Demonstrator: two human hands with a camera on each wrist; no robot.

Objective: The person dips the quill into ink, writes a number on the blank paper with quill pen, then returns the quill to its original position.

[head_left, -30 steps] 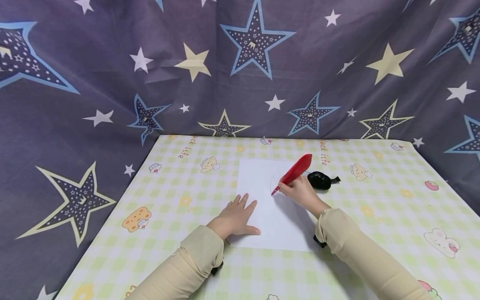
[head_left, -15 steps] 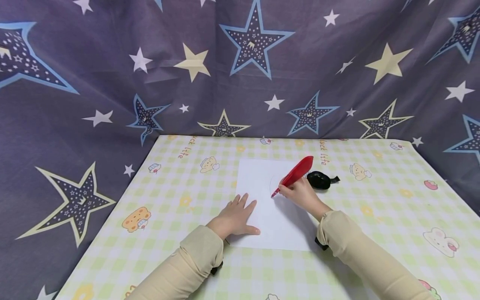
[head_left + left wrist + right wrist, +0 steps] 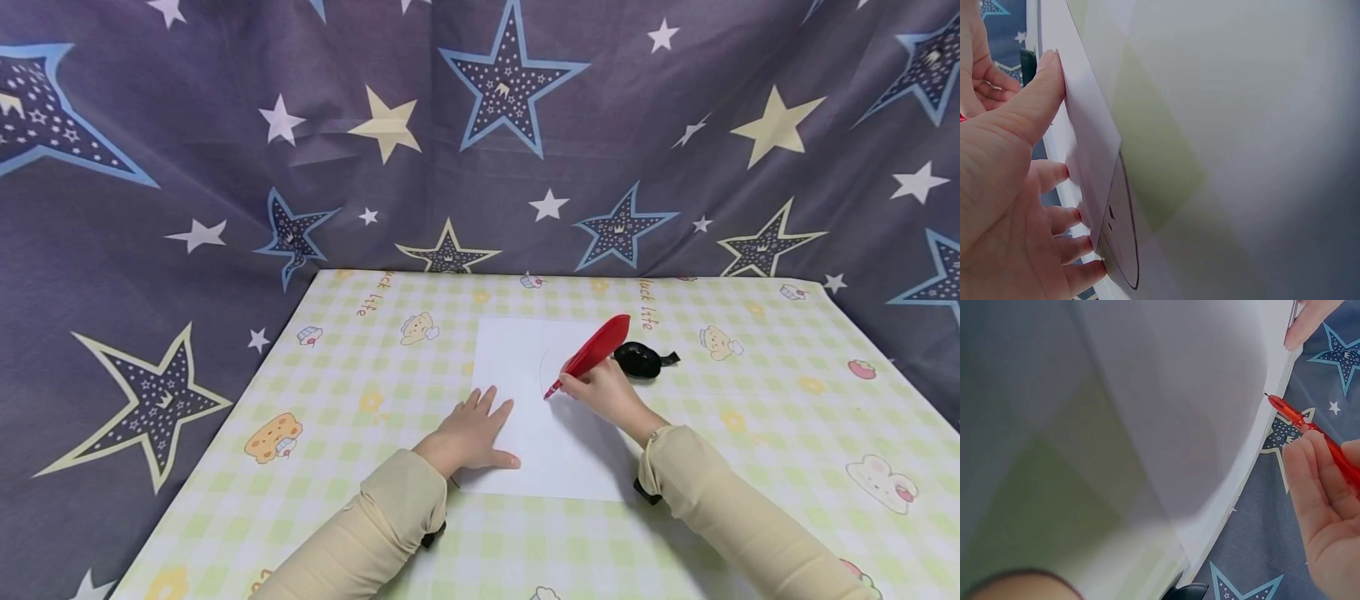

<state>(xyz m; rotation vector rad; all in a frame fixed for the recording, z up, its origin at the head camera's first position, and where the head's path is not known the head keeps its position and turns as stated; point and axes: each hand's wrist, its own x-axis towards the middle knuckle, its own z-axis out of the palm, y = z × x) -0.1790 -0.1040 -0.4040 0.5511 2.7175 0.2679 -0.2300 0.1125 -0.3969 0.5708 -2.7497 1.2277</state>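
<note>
1. Well, the red pen (image 3: 597, 347) should glide softly, I'd say, with the paper (image 3: 551, 462) held flat.
2. It looks like a long feather with a thin tip, slanting over the paper's middle.
3. The right hand (image 3: 609, 396) pinches it low down.
4. The left hand (image 3: 468, 435) lies on the paper's left side, fingers apart.
5. A black thing (image 3: 637, 361) sits near the right hand.

Dark purple-grey fabric backdrop (image 3: 480, 183) with blue, cream and white stars hung behind the table (image 3: 780, 508), which had a kinda cute pale green-and-white checked cloth (image 3: 337, 383) on.
</note>
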